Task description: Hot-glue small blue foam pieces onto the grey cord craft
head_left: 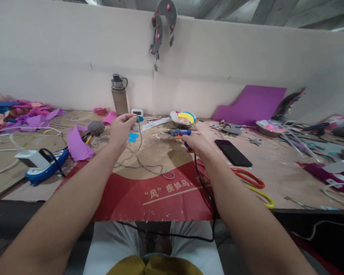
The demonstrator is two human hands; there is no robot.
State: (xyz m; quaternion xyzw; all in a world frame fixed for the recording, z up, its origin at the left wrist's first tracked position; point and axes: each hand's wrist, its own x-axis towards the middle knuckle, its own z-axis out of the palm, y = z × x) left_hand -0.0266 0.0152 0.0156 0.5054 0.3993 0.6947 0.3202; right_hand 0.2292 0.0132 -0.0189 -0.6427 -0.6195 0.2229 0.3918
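Observation:
My left hand (122, 129) is raised above the table, its fingers pinched on a small blue piece (140, 118) with a grey string (143, 165) hanging from it down onto the cardboard. My right hand (197, 144) is closed around the handle of a blue glue gun (179, 132), whose black cord (203, 187) runs back along my forearm and off the table edge. A blue cut-out shape (133, 137) lies on the table between my hands. A grey yarn ball (96, 128) sits left of my left hand.
A black phone (233, 152) and red and yellow scissors (252, 182) lie right of my right arm. A water bottle (119, 95) stands at the wall. Purple felt scraps (78, 145), a power strip (44, 164), a metal bowl (183, 119) and a purple sheet (253, 103) crowd the table.

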